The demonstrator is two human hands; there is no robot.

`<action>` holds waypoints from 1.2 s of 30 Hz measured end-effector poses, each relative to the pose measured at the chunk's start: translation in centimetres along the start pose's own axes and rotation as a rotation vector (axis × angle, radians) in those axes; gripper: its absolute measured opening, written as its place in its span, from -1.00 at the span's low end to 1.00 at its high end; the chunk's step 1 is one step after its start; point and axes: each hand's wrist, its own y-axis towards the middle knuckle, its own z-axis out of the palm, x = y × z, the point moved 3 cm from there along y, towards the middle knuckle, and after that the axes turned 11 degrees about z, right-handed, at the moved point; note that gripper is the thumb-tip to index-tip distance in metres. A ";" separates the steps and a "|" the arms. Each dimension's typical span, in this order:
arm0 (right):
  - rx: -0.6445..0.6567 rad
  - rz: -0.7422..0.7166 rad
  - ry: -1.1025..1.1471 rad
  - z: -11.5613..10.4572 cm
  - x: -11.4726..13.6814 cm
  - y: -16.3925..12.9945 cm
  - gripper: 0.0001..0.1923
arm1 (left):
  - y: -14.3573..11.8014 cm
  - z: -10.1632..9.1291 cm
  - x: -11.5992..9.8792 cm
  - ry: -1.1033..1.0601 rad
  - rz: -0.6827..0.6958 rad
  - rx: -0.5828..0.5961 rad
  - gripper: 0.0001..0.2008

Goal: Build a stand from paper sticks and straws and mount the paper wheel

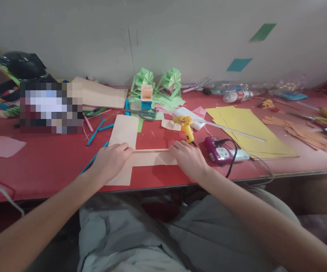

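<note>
Both hands, left hand [111, 160] and right hand [188, 158], press a peach paper strip [152, 156]

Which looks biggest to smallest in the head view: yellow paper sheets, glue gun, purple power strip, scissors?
1. yellow paper sheets, clearly largest.
2. purple power strip and scissors look about alike; the strip lies nearer the camera, so I won't rank them.
3. glue gun, smallest, though only narrowly.
</note>
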 end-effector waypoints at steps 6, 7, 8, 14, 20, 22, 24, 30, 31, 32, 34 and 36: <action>0.035 0.053 -0.005 0.4 0.8 -1.0 -0.70 | -0.6 0.2 -1.5 -0.008 0.014 0.029 -0.62; 0.016 0.054 0.003 0.5 0.9 -1.2 -0.71 | -0.7 0.3 -1.9 -0.024 0.035 0.001 -0.64; -0.012 0.051 0.013 0.5 1.1 -1.4 -0.71 | -0.8 0.4 -2.3 -0.043 0.054 -0.040 -0.65; -0.147 -0.026 0.172 1.0 2.6 -2.3 -0.60 | -1.4 2.2 -4.6 -0.077 -0.024 -0.217 -0.44; -0.094 -0.091 0.354 2.1 4.0 -2.2 -0.44 | -0.7 3.0 -5.3 -0.174 0.000 -0.203 -0.35; -0.076 -0.106 0.388 2.2 4.4 -2.1 -0.44 | -0.5 3.1 -5.2 -0.206 0.004 -0.188 -0.35; -0.064 -0.124 0.405 2.2 4.9 -2.0 -0.44 | -0.5 3.1 -5.2 -0.215 0.005 -0.184 -0.38; -0.011 -0.153 0.443 2.0 5.1 -1.6 -0.43 | -0.8 2.7 -5.0 -0.255 -0.024 -0.148 -0.44; -0.009 -0.153 0.450 2.0 4.9 -1.6 -0.44 | -0.9 2.7 -4.9 -0.269 -0.031 -0.138 -0.45; -0.007 -0.149 0.455 2.1 4.5 -1.7 -0.44 | -1.0 2.7 -4.7 -0.279 -0.037 -0.127 -0.46; -0.003 -0.128 0.461 2.2 3.7 -1.8 -0.44 | -1.2 2.7 -4.3 -0.290 -0.039 -0.108 -0.47; 0.009 -0.103 0.466 2.3 2.7 -2.0 -0.43 | -1.5 2.9 -3.9 -0.293 -0.037 -0.095 -0.45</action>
